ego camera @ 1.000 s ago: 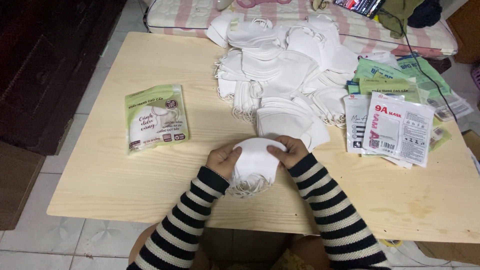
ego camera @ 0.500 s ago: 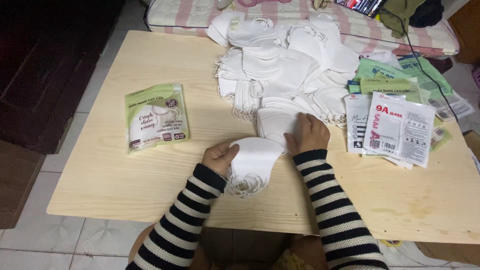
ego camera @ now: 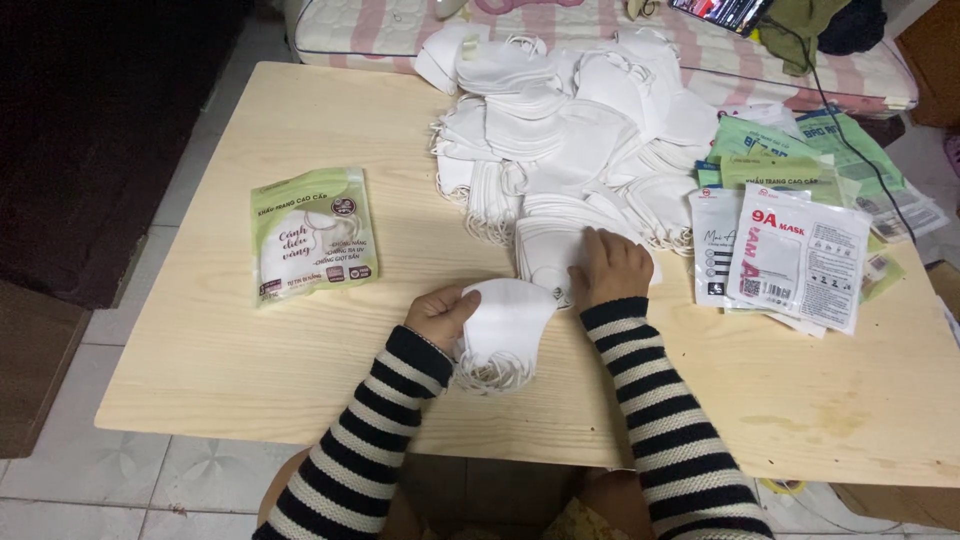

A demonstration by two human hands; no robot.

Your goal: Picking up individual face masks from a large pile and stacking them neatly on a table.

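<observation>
My left hand (ego camera: 440, 312) grips a small stack of white folded face masks (ego camera: 507, 325) near the front of the pale wooden table (ego camera: 200, 360); their ear loops hang below. My right hand (ego camera: 610, 266) rests flat, fingers spread, on another stack of white masks (ego camera: 545, 248) just behind, at the near edge of a big heap of white masks (ego camera: 570, 130). Both arms wear black-and-white striped sleeves.
A green and white mask packet (ego camera: 312, 235) lies flat at the left. White and green packets (ego camera: 795, 255) are stacked at the right. A padded pink-patterned mattress (ego camera: 600, 30) runs behind the table, with a dark cable (ego camera: 850, 140) trailing over it. Dark furniture stands left.
My right hand let go of the held stack and moved up and right onto the stack behind it. The left hand kept its grip.
</observation>
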